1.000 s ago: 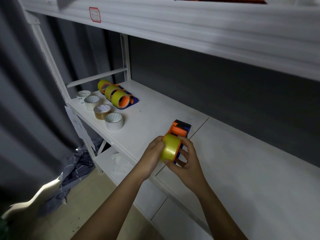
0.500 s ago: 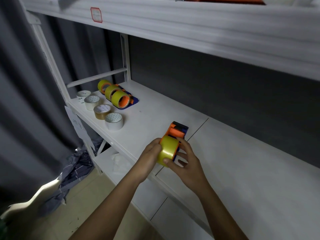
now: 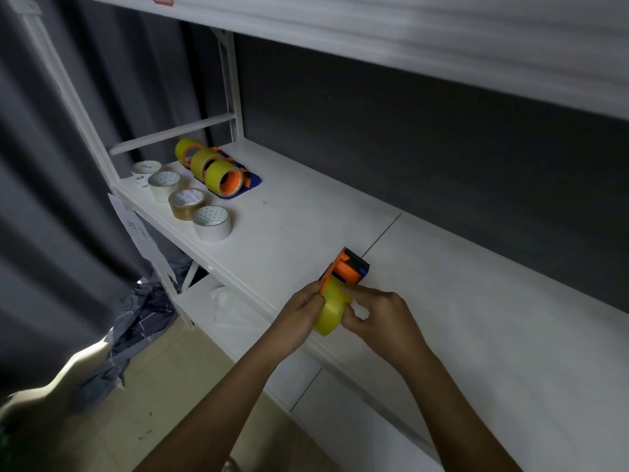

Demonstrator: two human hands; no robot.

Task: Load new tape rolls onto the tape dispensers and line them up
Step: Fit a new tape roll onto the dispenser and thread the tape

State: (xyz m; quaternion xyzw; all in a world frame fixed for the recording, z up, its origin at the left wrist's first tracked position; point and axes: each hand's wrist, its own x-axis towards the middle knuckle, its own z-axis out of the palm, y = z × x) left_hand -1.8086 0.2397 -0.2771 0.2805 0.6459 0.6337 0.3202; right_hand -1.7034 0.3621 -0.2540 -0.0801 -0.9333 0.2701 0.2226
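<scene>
An orange and blue tape dispenser (image 3: 350, 267) lies on the white shelf (image 3: 476, 318) near its front edge. A yellow tape roll (image 3: 332, 311) sits at the dispenser's near end, between my hands. My left hand (image 3: 301, 310) grips the roll's left side. My right hand (image 3: 379, 316) pinches its right side with curled fingers. Three loaded dispensers with yellow rolls (image 3: 218, 170) stand in a row at the far left of the shelf. Several loose rolls, white and brown (image 3: 185, 202), lie beside them.
An upper shelf (image 3: 408, 46) hangs close overhead. The shelf's white post (image 3: 78, 107) and a paper tag (image 3: 136, 229) stand at the left. A grey curtain and crumpled cloth (image 3: 136, 318) lie on the floor below left.
Both hands with the yellow roll have shifted slightly toward me along the dispenser, and the head has tilted down. The grip on the roll stays the same.
</scene>
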